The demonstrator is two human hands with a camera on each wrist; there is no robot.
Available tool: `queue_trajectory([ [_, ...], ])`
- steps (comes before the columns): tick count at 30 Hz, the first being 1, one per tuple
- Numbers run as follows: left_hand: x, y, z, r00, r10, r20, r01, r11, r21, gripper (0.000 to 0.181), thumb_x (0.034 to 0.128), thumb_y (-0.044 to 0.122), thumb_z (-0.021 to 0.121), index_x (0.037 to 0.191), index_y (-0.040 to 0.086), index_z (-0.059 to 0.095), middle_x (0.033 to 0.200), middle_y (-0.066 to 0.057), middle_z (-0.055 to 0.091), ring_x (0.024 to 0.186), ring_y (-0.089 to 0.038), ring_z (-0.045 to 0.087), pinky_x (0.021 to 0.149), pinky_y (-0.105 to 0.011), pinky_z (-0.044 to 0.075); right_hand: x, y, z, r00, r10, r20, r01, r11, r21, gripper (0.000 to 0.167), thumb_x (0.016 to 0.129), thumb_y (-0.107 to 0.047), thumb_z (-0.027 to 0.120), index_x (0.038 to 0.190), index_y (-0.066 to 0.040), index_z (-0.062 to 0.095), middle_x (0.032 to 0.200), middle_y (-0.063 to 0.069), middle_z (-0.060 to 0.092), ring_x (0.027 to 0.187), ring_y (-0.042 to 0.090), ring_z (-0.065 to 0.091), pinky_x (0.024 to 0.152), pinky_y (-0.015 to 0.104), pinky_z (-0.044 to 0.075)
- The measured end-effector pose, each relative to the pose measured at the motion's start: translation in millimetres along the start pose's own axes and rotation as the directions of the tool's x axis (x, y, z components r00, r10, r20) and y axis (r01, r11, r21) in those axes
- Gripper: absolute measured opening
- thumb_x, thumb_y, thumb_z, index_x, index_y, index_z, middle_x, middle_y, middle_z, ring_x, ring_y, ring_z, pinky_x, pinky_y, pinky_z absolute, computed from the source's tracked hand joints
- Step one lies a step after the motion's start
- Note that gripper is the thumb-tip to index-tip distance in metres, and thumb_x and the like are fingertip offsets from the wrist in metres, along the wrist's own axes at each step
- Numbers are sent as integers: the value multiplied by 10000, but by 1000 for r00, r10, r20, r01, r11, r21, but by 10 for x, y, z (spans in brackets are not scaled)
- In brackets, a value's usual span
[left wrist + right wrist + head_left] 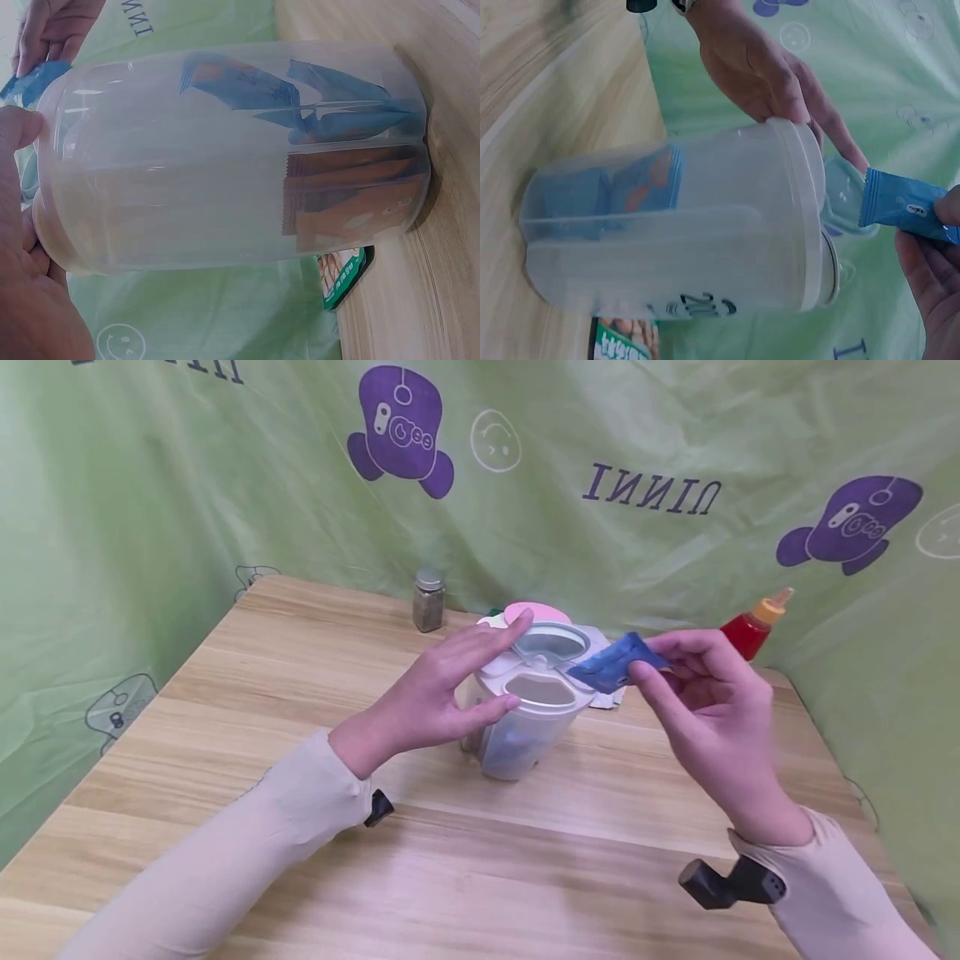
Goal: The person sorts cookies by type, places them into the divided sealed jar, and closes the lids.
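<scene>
A translucent divided storage container (513,743) stands on the table, a grey-rimmed flap (553,645) raised above one opening (540,691) in its lid. My left hand (438,693) holds the container at the top, thumb on the front rim and a finger against the raised flap. Between right thumb and fingers, my right hand (720,710) pinches a small blue sachet (611,666) just right of the opening. Through the clear wall, several blue sachets (240,82) lie in one compartment and brown sachets (360,187) in another.
Behind the container, a glass spice jar (429,603) stands toward the back left. A red squeeze bottle (750,628) is partly hidden by my right hand. A green printed package (346,274) lies beyond the container. A green patterned curtain (525,527) hangs behind the wooden table (247,710).
</scene>
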State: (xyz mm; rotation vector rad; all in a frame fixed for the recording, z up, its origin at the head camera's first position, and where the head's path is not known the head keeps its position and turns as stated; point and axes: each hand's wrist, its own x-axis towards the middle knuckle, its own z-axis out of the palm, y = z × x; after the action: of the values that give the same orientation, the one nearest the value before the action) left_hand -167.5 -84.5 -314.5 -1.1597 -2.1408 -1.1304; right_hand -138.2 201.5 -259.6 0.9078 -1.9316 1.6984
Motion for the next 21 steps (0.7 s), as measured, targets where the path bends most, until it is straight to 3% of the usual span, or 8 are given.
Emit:
queue_trajectory([
  [7,10,5,-4,1000,0,3,0,1000,-6,772,915,175,781,1575,-6,425,1539,-122,595,1444,-259,555,1316,-460,327,42,34,239,995,-34,94,48,987,-155,229,856,188,730,1061,180,630,1048,-71,729,862,58,714,824,164,630],
  [10,13,2,3,1000,0,4,0,1000,-8,768,916,175,780,1574,-7,427,1529,-120,605,1442,-260,557,1317,-447,325,35,78,291,993,-43,106,60,984,-167,224,844,197,736,1038,183,626,1041,-103,709,885,50,713,844,177,634],
  [16,14,-2,10,1000,-2,4,2,1000,-10,763,916,169,780,1570,-12,433,1544,-122,590,1446,-265,554,1320,-450,322,13,127,328,984,-25,178,63,975,-214,274,789,255,742,1026,132,678,1000,35,747,930,37,712,846,185,636],
  [21,6,-4,3,1000,-4,0,4,1000,-11,758,918,163,775,1571,-10,432,1560,-124,573,1448,-261,552,1324,-456,311,0,141,341,972,-23,233,81,966,-244,196,831,166,772,998,68,739,1004,174,750,959,54,707,876,185,628],
])
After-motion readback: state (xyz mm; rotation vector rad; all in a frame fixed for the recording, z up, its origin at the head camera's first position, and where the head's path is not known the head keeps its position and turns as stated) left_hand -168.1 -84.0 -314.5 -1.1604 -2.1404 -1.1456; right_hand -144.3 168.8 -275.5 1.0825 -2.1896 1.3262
